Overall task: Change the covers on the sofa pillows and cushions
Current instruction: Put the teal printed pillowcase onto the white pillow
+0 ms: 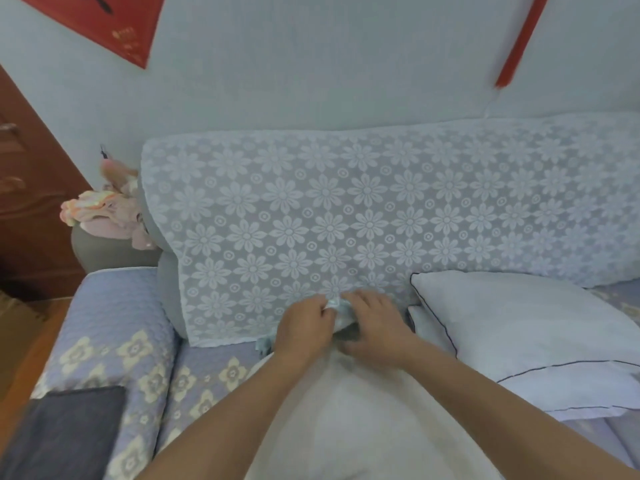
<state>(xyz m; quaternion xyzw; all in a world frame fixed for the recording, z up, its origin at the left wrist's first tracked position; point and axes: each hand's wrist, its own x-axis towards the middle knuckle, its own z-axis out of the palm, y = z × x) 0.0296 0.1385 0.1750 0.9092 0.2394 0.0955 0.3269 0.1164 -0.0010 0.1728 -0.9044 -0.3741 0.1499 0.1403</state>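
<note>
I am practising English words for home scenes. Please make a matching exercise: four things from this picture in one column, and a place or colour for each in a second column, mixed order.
Things:
1. lace cover
2. white pillow
3. dark cloth
4. red poster

Descriptions:
A. hangs on the wall, upper left
B. lies on the sofa arm, lower left
C. draped over the sofa back, flower pattern
D. on the seat, right of the hands, dark piping

Pairs: 1-C, 2-D, 3-B, 4-A
</note>
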